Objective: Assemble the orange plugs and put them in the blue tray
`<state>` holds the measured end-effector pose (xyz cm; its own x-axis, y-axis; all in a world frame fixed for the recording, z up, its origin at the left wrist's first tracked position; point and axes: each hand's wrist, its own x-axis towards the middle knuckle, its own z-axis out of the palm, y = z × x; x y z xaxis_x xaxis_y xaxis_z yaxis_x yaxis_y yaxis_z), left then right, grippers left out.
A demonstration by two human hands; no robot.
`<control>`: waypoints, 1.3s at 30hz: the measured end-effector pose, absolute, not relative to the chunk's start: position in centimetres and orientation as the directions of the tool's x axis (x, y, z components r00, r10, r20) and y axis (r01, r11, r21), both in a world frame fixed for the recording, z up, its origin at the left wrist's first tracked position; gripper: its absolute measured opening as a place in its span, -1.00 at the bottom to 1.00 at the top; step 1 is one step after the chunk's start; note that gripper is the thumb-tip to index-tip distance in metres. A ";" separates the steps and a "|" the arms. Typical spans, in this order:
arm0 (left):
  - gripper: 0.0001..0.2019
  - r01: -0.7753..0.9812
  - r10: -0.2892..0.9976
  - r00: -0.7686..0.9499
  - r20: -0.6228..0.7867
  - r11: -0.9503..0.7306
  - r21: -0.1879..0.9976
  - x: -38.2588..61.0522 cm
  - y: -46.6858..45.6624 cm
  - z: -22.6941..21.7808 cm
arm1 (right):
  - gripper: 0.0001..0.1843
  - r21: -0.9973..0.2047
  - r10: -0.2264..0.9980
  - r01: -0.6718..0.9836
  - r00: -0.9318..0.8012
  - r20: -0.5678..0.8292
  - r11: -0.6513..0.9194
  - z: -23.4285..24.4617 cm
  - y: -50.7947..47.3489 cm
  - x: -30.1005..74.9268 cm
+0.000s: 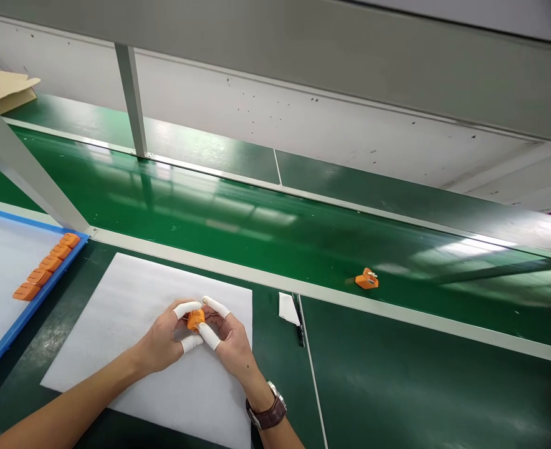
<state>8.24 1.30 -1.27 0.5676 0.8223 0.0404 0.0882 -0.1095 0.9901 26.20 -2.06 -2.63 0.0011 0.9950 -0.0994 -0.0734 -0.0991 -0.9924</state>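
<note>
Between my two hands is a small orange plastic part [195, 320], held just above a white foam sheet [149, 293]. My left hand [163, 340] grips its left side, with white finger cots on thumb and index finger. From the right, my right hand [229, 340] pinches the same part, also with white cots on thumb and index finger. The fingers cover much of the part, so its details are hidden. A watch with a brown strap [272, 416] is on my right wrist.
Several orange parts [39, 276] line the edge of a blue-rimmed tray [18, 327] at left. Another orange piece [366, 279] with metal showing rests on the green belt [257, 231]. A white scrap [288, 308] and a black tool lie right of the sheet. A grey post [133, 100] stands behind.
</note>
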 end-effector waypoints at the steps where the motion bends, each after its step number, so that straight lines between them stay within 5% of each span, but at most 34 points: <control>1: -0.53 0.090 0.827 0.562 0.024 -0.090 0.992 8.2 1.3 -1.3 | -0.53 -0.992 0.995 -0.067 -0.007 -0.104 -0.104 -2.6 -2.1 26.2; 9: -0.66 -0.019 0.775 0.611 -0.163 0.219 0.975 7.2 2.4 -0.6 | -0.68 -0.989 0.990 -0.060 -0.037 -0.133 -0.135 -1.8 -2.0 26.6; 23: -0.74 0.057 0.823 0.524 -0.217 0.220 0.974 8.3 2.1 -1.1 | -0.47 -0.972 0.972 -0.104 -0.128 -0.199 -0.213 -2.2 -1.7 27.3; 30: -0.70 0.051 0.815 0.561 -0.145 0.140 0.989 8.4 1.7 -0.9 | -0.55 -0.980 0.978 -0.106 -0.144 -0.150 -0.166 -1.8 -1.5 27.4; 39: -0.72 0.015 0.843 0.475 -0.251 0.278 0.961 7.9 2.6 -1.5 | -0.62 -0.968 0.971 -0.178 -0.192 -0.141 -0.176 -2.2 -1.4 27.8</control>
<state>7.91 2.63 -1.50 0.4750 0.8433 -0.2512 0.0150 0.2777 0.9606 27.85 -1.39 -2.19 -0.1923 0.9712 -0.1409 -0.1781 -0.1757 -0.9682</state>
